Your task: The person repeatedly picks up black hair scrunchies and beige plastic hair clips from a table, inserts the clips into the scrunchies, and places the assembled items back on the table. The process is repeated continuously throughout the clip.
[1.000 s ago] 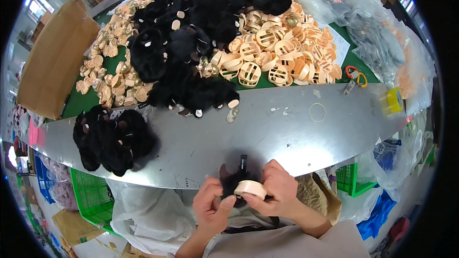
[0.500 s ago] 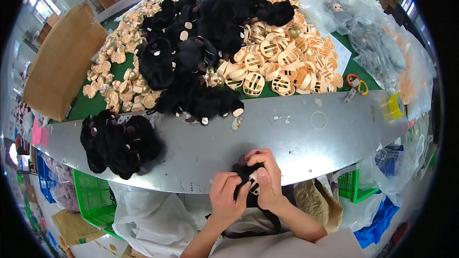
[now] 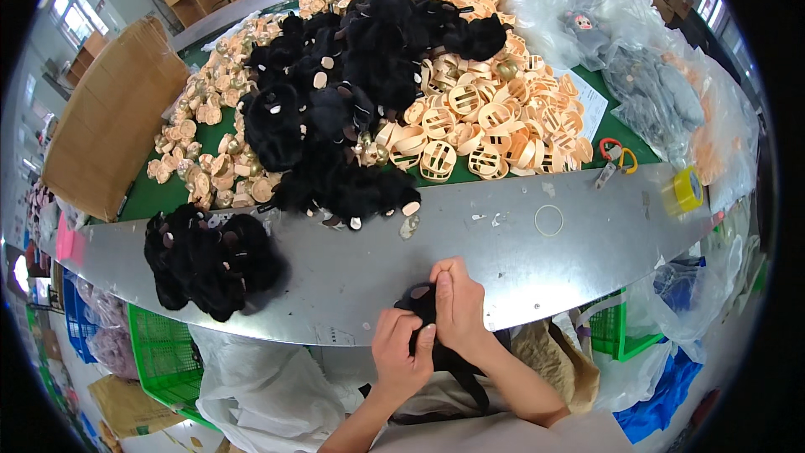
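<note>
At the near edge of the metal table, both my hands are closed on one small black plush piece [image 3: 421, 302]. My left hand [image 3: 401, 352] grips its lower side with bent fingers and thumb. My right hand [image 3: 459, 309] pinches its right side, the thumb pointing up. A brownish oval patch shows on the plush; the rest is covered by my fingers. To the left on the metal lies a small pile of black plush pieces [image 3: 210, 262]. A bigger heap of black plush [image 3: 381, 59] rests beyond, on top of beige slotted plastic shells [image 3: 490, 122].
Orange-handled snips [image 3: 619, 156], a roll of yellow tape [image 3: 688, 189] and a thin ring [image 3: 549, 221] lie on the right. Beige and gold round parts [image 3: 214, 159] spread beside a cardboard sheet [image 3: 117, 113]. Clear plastic bags [image 3: 579, 8] fill the far right. Green crates [image 3: 163, 356] stand below the edge.
My right hand has turned and closed further on the plush. The beige slotted plastic piece under its thumb is now out of sight. The view has shifted slightly.
</note>
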Demonstrator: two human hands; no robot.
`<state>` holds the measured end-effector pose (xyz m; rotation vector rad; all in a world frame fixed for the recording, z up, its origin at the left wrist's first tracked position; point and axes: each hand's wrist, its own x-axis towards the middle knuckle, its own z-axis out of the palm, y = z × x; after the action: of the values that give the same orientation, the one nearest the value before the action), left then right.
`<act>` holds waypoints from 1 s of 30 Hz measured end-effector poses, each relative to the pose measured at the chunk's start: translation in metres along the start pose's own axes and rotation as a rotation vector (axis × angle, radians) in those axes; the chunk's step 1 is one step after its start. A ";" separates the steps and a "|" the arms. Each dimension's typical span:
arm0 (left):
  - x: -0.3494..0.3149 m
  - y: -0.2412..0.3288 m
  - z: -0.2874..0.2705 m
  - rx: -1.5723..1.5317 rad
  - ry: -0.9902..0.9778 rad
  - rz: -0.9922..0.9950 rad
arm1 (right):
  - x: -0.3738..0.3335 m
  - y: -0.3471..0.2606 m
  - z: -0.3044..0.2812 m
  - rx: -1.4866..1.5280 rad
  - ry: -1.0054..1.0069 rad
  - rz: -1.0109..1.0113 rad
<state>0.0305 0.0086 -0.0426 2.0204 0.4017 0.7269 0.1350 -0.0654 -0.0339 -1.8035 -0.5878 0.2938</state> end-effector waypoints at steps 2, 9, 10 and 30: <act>0.001 0.004 -0.003 -0.029 0.023 -0.080 | 0.001 0.005 0.003 -0.035 0.087 -0.106; 0.044 0.009 -0.113 0.398 0.316 0.064 | 0.039 -0.003 -0.028 -0.276 0.016 -0.288; 0.056 0.013 -0.141 0.505 0.437 0.138 | 0.061 -0.009 -0.032 -0.330 -0.009 -0.290; 0.110 -0.034 -0.187 0.985 0.381 0.000 | 0.202 0.024 0.014 -0.213 -0.301 -0.277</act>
<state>-0.0033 0.2087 0.0406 2.7698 1.1552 1.0414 0.3047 0.0479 -0.0415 -1.8654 -1.1056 0.3246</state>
